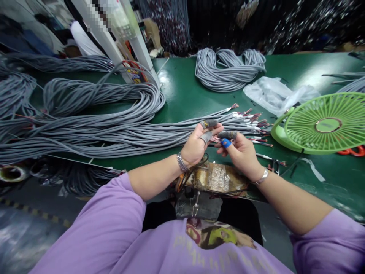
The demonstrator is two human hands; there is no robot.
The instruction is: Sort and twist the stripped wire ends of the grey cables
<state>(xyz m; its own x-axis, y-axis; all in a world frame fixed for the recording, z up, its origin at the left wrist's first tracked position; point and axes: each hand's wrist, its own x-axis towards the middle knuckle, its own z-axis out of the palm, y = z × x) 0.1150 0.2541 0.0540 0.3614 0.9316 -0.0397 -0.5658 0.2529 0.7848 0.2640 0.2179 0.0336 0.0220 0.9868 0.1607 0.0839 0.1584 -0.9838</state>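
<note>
Wires (216, 139): best held steady, strands apart
Left hand (194, 147): pinching wires
Right hand (244, 155): pinching wires from right
Cables (137, 131): left and far

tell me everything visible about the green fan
The green fan looks plastic: a round grille of radial ribs circles a coppery-edged central disc, with a green body showing at its left. It rests on the green table at the right, face tilted upward, near the stripped cable ends. A dark cord appears at its lower edge. I can't tell whether it's running.
</note>
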